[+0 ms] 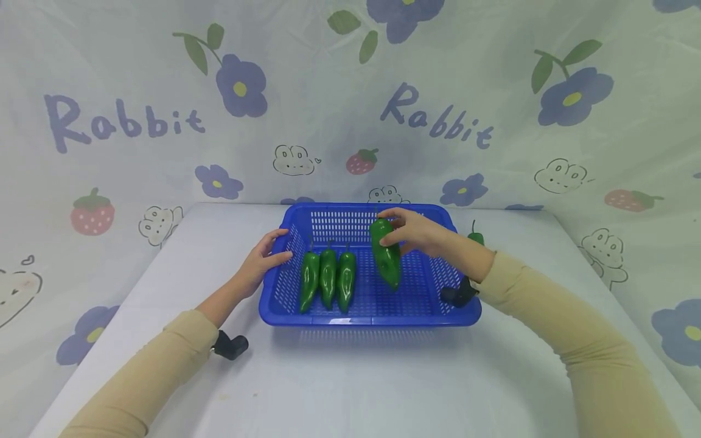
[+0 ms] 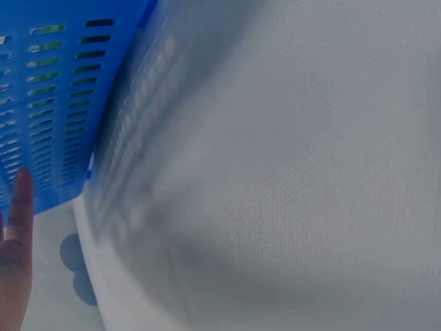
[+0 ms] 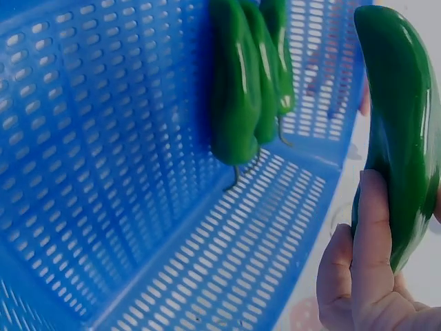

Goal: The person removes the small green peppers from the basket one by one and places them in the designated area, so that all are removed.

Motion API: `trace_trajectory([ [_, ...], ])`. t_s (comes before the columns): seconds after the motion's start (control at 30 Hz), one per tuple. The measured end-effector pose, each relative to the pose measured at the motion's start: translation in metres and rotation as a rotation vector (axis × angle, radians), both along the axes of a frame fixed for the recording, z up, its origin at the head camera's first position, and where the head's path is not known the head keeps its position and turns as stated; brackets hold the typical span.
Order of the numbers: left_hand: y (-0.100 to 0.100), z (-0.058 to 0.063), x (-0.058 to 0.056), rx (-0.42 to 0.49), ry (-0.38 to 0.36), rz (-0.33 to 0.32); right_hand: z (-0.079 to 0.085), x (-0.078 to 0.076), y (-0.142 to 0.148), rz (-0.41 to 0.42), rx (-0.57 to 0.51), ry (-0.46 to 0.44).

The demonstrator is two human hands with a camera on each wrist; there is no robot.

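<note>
A blue perforated plastic basket (image 1: 372, 320) stands on the white-covered table. Three green peppers (image 1: 327, 277) lie side by side in its left part, stems toward the back. Above the basket's right half, my right hand (image 1: 413, 231) holds another green pepper (image 1: 387, 255) near its stem end, the tip slanting downward. In the right wrist view, the fingers (image 3: 375, 241) wrap the lower part of this held pepper (image 3: 406, 124). My left hand (image 1: 263, 258) rests at the basket's left rim, thumb and a finger lying over it. One straight finger (image 2: 23, 207) shows against the outer wall in the left wrist view.
Behind my right forearm, one more green pepper (image 1: 476, 236) is partly visible outside the basket. A patterned cloth backdrop (image 1: 339, 103) hangs behind the table. Dark wrist-worn devices (image 1: 231, 345) sit at both cuffs, the right one overlapping the basket's front right corner.
</note>
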State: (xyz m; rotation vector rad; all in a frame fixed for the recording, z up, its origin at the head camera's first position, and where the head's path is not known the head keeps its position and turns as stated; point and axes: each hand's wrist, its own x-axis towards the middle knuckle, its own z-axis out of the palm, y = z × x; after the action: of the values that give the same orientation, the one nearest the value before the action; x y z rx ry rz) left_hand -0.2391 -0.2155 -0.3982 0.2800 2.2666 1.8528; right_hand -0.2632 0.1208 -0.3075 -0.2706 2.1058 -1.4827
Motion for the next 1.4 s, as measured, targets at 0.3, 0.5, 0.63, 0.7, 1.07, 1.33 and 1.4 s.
trace_trajectory([
  [0.3,0.000,-0.001,-0.001,0.000,0.002,0.005,0.013,-0.002,0.023,-0.031,-0.045,0.024],
  [0.5,0.000,-0.001,-0.001,0.000,0.000,0.008,0.017,-0.005,0.039,-0.056,-0.073,0.036],
  [0.63,0.000,0.000,-0.001,-0.003,-0.001,0.013,0.019,-0.005,0.049,-0.078,-0.083,0.035],
  [0.7,0.000,0.000,0.000,-0.003,-0.002,0.015,0.019,-0.004,0.055,-0.087,-0.080,0.045],
  [1.07,0.000,0.000,0.000,-0.003,-0.002,0.012,0.022,-0.002,0.095,-0.153,-0.111,0.066],
  [1.33,0.000,0.000,0.000,0.001,-0.001,0.011,0.013,0.000,0.121,-0.188,-0.093,0.078],
  [1.4,0.000,-0.001,0.000,-0.001,-0.001,0.012,0.011,0.001,0.127,-0.207,-0.093,0.074],
])
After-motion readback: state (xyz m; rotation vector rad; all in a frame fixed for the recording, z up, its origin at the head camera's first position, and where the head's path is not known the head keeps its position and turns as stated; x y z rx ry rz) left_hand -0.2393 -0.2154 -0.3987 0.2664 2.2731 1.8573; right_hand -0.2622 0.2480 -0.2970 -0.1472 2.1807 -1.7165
